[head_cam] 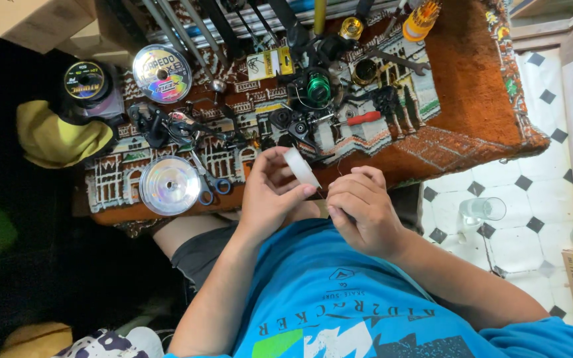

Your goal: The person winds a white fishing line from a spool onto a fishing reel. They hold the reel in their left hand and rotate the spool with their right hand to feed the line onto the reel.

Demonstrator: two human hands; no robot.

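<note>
**Thin line drawn off a small white spool**

The small white spool (300, 167) is in the air above the near edge of the patterned rug (472, 99), which covers the bench. The left hand (270, 192) grips this spool between thumb and fingers. The right hand (361, 202), just beside the spool, is closed in a pinch, apparently on a very thin line; the line itself is too fine to see. I think the step goes well if the pinch stays close to the spool and the line stays tight. Beyond the spool, on the rug, lie scissors (208, 180), a flat clear disc spool (169, 185), a red-handled screwdriver (361, 119) and a green fishing reel (318, 87).
</note>
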